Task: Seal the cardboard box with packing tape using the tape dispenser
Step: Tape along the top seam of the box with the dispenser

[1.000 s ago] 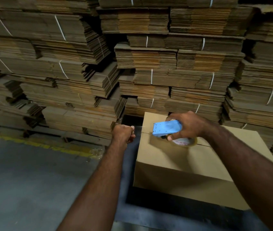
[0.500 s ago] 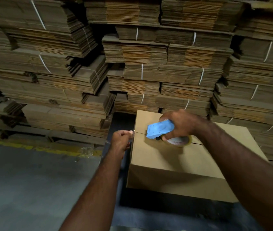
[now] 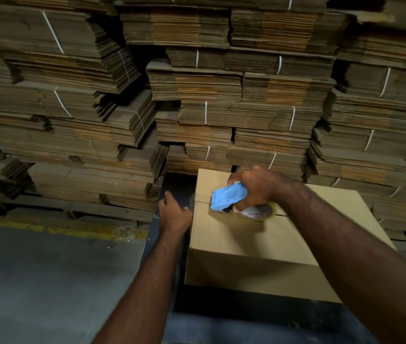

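Here we see a closed brown cardboard box (image 3: 254, 244) on a dark platform; our left hand (image 3: 173, 214) presses its left side, grip unclear, while our right hand (image 3: 259, 188) grips the blue plastic tape dispenser (image 3: 228, 197) on the top seam, with strapped stacks of flattened cardboard (image 3: 221, 108) behind

Stacked flattened cartons (image 3: 234, 85), grey concrete floor (image 3: 48, 281)

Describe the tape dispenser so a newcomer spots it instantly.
Find the plain cardboard box in front of the stacked flat cartons. On its top, at the seam's left end, the right hand grips the tape dispenser: the only bright blue thing here.
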The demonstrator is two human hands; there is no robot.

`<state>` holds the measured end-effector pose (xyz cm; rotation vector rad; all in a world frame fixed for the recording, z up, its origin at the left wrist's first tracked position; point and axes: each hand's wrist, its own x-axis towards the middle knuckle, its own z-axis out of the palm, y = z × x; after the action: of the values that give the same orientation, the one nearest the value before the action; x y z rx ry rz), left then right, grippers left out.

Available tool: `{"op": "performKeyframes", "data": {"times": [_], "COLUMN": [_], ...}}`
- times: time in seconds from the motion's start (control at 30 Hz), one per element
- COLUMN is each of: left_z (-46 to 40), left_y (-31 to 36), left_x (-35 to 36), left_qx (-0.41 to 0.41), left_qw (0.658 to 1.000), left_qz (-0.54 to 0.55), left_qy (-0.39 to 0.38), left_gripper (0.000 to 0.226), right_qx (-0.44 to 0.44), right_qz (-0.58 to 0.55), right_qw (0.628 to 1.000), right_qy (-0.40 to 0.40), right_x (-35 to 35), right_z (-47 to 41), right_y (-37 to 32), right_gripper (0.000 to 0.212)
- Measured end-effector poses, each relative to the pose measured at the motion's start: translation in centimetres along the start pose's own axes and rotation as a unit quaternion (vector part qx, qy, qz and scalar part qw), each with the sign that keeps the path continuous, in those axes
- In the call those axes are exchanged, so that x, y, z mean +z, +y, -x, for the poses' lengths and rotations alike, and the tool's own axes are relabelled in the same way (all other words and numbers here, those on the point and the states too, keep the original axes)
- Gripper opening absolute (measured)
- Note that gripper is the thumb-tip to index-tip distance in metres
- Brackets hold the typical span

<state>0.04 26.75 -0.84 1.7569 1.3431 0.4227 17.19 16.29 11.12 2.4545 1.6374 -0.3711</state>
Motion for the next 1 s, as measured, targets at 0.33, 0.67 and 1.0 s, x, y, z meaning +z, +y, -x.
{"op": "performKeyframes", "data": {"times": [0.33,0.67,1.0], "left_z": [3.4,5.1,4.8], "left_y": [0.8,0.9,1.0], "left_x": [0.9,1.1,3.1], "left_qx": [0.119,0.213,0.273], "left_qw": [0.988,0.967,0.916], "left_qz": [0.019,-0.137,-0.294], "left_qy": [-0.1,-0.029,-0.019], "left_gripper": [0.065,0.072,0.101], "right_qx": [0.005,-0.032,-0.096], "right_qz": [0.018,0.024,0.036], "right_qw": [1.0,0.999,0.994], "right_qy": [0.008,0.004,0.043], "right_x": [0.1,-0.1,0.8], "right_z": [0.4,1.3,0.9], "right_y": [-0.2,-0.1,1.5], "right_gripper": [0.069,0.067,0.069]}}
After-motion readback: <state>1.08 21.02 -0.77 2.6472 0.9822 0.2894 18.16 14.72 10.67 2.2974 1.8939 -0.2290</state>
